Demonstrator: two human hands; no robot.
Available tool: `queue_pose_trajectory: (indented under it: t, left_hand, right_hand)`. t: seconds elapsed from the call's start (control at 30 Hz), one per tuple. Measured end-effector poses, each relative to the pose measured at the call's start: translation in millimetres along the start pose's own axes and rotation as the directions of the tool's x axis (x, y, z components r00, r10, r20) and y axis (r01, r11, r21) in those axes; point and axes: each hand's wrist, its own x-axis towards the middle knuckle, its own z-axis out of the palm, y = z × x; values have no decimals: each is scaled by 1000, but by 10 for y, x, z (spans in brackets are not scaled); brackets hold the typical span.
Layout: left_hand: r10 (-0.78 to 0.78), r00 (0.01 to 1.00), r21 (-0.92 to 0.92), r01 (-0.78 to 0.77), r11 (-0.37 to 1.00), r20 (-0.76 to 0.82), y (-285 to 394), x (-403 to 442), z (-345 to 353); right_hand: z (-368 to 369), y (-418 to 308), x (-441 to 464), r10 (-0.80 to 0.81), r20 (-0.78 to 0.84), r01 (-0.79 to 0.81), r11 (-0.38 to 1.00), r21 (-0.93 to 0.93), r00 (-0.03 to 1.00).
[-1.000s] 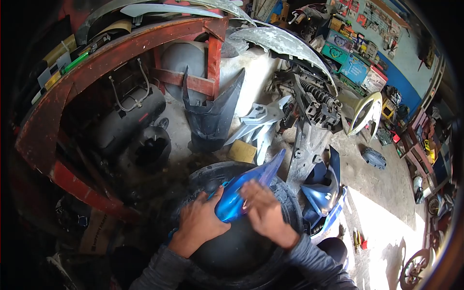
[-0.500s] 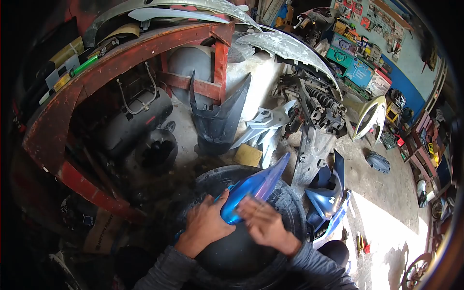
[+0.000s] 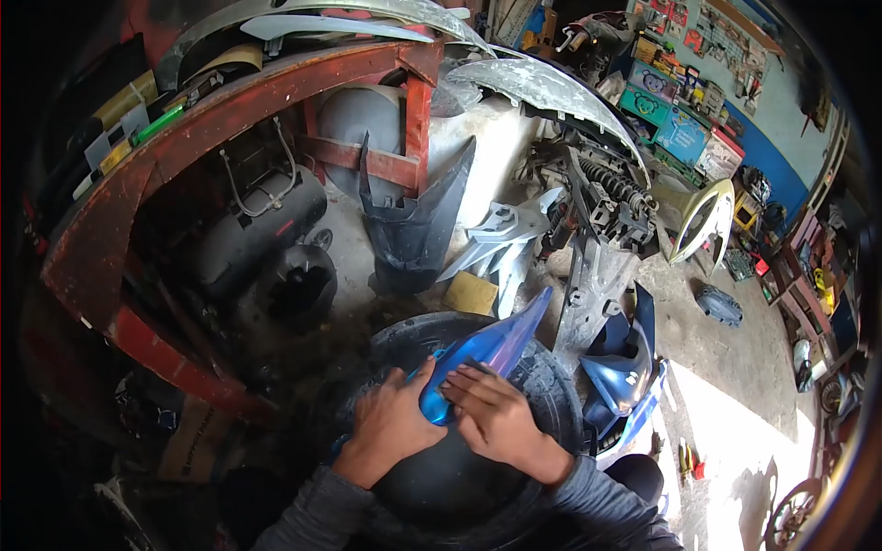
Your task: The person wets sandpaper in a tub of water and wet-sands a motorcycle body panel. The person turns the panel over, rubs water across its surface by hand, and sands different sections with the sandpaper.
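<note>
A glossy blue body panel (image 3: 496,349), long and tapering to a point, is held tilted over a black round tub (image 3: 568,404). My left hand (image 3: 390,424) is closed around its lower end, thumb along the near edge. My right hand (image 3: 496,418) presses its fingers, held together, onto the panel's upper face. A small dark sheet (image 3: 481,366) shows at those fingertips, mostly hidden under them; its material is unclear. The panel's underside is out of sight.
Another blue panel (image 3: 620,372) lies right of the tub. Behind stand a black plastic fairing (image 3: 413,239), grey-white parts (image 3: 505,239) and a yellow block (image 3: 471,294). A red metal frame (image 3: 147,174) and a black tank (image 3: 262,230) are at left.
My right hand has shifted slightly up and left on the panel; its blurred, curled fingers now lie flatter. My left hand and the panel hold almost the same place.
</note>
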Motion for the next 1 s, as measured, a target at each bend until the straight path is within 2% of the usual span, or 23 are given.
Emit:
queue_pose_trajectory:
  t: [0.03,0.07,0.13,0.17,0.2,0.27,0.3,0.33,0.4,0.43,0.47,0.53,0.57,0.6,0.67,0.73,0.8,0.83,0.93,0.97,1.0]
  left_hand:
    - [-4,1000,-1,4,1000,5,-7,-13,16]
    - [-8,1000,1,8,1000,6,-1,-25,13]
    - [35,999,26,-34,999,-42,55,-54,21]
    - [34,999,25,-33,999,-42,67,-51,16]
    - [32,999,25,-31,999,-24,67,-39,-9]
    - [30,1000,41,-29,999,-4,47,-30,-32]
    - [36,999,51,-35,998,-25,47,-29,7]
    - [40,998,54,-38,998,-43,44,-46,41]
    - [44,998,30,-43,999,-40,55,-55,47]
    - [38,998,35,-37,999,-41,54,-48,39]
    - [35,998,46,-33,998,-45,59,-22,21]
    - [28,999,38,-26,999,-35,55,-14,10]
    - [13,1000,30,-13,999,-19,29,-21,3]
    - [10,1000,32,-10,999,-15,25,-25,-4]
    - [18,999,13,-18,1000,-26,70,-41,10]
    - [9,1000,7,-9,1000,-22,61,-38,9]
    - [15,1000,9,-15,1000,-24,61,-5,-17]
    - [27,999,4,-27,1000,-23,52,-7,-26]
    - [42,998,-4,-42,999,-36,44,-51,9]
    - [36,999,15,-35,999,-30,74,-60,4]
    - [37,999,39,-36,999,-27,104,-37,-4]
  right_hand:
    - [-28,125,-32,15,41,-14,1000,-23,999]
    - [-78,273,-7,96,29,-95,995,-31,995]
    - [-62,495,147,175,-108,-186,977,-103,979]
    - [-62,400,78,248,-57,-252,964,-80,967]
    - [-94,164,35,265,62,-267,963,22,962]
    - [-9,-79,-71,-2,-16,3,999,47,1000]
    - [-13,55,-83,-16,-29,17,1000,7,999]
    - [-28,227,-86,70,-45,-72,996,-49,997]
    - [23,511,25,146,-179,-166,981,-104,973]
    - [-74,297,89,278,-42,-280,958,-55,960]
    - [-58,130,44,224,21,-224,975,6,974]
    - [40,-99,-45,2,-46,-2,1000,1,999]
    - [-14,-1,-79,11,-1,-11,1000,-27,1000]
    - [-33,133,-66,127,-54,-130,990,-51,990]
    - [23,485,-21,147,-163,-170,976,-138,976]
    - [-25,157,22,258,77,-260,965,29,963]
    - [26,-105,-37,-13,7,13,1000,-4,1000]
    - [-31,-51,-50,-18,-1,18,1000,23,1000]
    - [-41,386,43,143,-103,-153,982,-107,984]
    - [-60,357,66,168,-16,-169,983,-72,986]
    - [-22,178,26,299,118,-305,951,39,947]
